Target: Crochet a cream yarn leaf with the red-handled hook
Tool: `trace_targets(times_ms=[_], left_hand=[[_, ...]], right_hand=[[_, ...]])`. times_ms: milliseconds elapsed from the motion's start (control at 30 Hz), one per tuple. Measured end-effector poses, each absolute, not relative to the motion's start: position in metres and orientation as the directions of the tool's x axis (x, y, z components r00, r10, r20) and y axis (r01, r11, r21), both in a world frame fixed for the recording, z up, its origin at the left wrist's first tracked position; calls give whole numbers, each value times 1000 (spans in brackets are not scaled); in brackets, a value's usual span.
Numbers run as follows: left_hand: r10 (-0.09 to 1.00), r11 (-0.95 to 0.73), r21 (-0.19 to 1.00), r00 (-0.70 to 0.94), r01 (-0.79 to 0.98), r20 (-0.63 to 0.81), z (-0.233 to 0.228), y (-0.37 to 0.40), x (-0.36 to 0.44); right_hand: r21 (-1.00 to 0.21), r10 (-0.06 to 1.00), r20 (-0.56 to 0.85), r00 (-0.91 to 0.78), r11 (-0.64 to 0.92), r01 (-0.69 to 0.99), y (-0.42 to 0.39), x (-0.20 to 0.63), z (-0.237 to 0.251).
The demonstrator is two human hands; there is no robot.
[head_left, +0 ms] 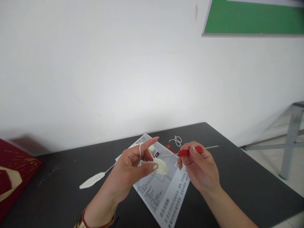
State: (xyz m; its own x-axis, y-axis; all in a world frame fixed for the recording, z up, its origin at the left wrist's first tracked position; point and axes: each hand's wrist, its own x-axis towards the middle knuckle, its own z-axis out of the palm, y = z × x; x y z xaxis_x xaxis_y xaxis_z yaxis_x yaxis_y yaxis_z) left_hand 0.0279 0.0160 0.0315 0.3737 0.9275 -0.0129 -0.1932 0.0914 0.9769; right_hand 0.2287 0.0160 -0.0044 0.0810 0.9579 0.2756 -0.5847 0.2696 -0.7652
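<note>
At the far left edge lies a dark red box with gold markings (14, 177), its contents not visible, and on the black table (249, 180) a flat cream crocheted leaf-shaped piece (92, 181) trails yarn toward the left hand (133, 171). That hand pinches a small cream crocheted piece (160, 166), with white yarn (140, 152) looped over its raised forefinger, above a printed paper instruction sheet (163, 193). The right hand (199, 167) is closed around a red-handled metal crochet hook (190, 152); judging by the thin loop, yarn could slip off if tension slackens.
</note>
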Motion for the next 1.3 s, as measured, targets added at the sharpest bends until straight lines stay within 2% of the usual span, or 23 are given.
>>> trace_targets(times_ms=[600,1300], left_hand=[[938,113,981,342,-156,-53,30,16,28],[930,208,955,346,-211,-126,30,15,29]], right_hand=[[-764,955,285,87,281,-581,14,228,-6],[-760,935,340,99,336,-556,12,228,-7]])
